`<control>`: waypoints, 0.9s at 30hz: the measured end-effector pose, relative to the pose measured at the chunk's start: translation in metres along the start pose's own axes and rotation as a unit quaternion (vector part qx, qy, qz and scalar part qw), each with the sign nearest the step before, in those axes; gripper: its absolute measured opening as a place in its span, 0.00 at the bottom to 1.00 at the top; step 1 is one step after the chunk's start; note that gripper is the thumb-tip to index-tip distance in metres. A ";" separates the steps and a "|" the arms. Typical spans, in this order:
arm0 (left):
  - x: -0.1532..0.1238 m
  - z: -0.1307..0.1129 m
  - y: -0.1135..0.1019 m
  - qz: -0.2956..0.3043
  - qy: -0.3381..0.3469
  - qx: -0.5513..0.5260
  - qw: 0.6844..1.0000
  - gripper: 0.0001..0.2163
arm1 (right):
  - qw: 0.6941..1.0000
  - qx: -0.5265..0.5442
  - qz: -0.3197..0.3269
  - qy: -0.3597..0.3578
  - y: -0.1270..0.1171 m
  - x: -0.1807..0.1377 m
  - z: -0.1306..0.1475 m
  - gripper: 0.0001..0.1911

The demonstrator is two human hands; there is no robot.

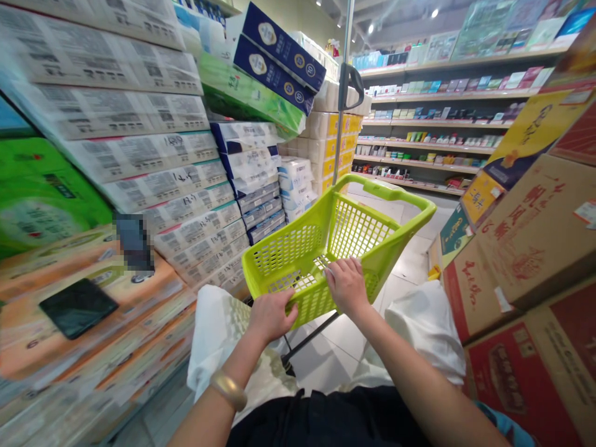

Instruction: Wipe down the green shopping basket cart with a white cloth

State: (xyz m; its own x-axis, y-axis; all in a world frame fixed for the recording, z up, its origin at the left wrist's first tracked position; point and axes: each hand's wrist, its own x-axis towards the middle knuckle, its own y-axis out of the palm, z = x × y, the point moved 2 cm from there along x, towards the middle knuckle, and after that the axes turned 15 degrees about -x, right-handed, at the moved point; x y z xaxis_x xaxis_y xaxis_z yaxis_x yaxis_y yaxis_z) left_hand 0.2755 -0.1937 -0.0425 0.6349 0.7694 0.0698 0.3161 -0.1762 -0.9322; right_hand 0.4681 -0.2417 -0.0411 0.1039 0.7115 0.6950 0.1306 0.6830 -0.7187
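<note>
A lime-green plastic shopping basket with perforated walls stands tilted between my knees. Nothing can be seen lying in it. My left hand is closed over the near left part of its rim, thumb on the inner side. Farther right along the same near edge, my right hand is wrapped over the rim with its fingers reaching inside. The basket's raised handle arches at the far end. A dark bar runs beneath the basket.
Stacked wrapped tissue packs rise on the left. A dark phone lies on orange packs. Cardboard boxes crowd the right side. Behind the basket stand a metal pole and stocked shelves.
</note>
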 end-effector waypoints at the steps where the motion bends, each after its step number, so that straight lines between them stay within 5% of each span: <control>1: 0.001 -0.001 0.000 0.001 0.001 0.000 1.000 0.09 | 1.000 0.015 0.003 -0.009 0.001 -0.003 0.011 0.12; 6: 0.002 -0.002 0.000 0.011 0.013 0.002 1.000 0.09 | 0.994 0.067 0.025 -0.084 0.003 -0.013 0.043 0.09; 14: 0.002 -0.001 -0.001 0.005 0.005 -0.003 1.000 0.09 | 1.000 -0.001 0.003 -0.018 0.002 0.002 -0.015 0.12; 18: 0.004 -0.001 -0.001 0.005 0.007 -0.001 1.000 0.10 | 1.000 -0.005 0.017 0.009 0.001 0.002 0.006 0.13; 22: 0.005 0.002 -0.003 0.003 0.010 0.003 1.000 0.09 | 0.996 0.033 0.039 -0.070 0.003 -0.005 0.039 0.10; 27: 0.006 0.008 -0.005 0.004 0.013 0.004 1.000 0.09 | 0.997 0.017 0.026 -0.074 0.004 -0.001 0.009 0.12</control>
State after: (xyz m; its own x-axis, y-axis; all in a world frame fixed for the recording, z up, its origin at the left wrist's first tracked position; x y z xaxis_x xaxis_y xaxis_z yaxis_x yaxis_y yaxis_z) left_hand 0.2716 -0.1833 -0.0399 0.6556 0.7517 0.0721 0.3058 -0.1770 -0.9355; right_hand 0.4592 -0.2383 -0.0445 -0.0373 0.7605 0.6483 0.0952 0.6485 -0.7552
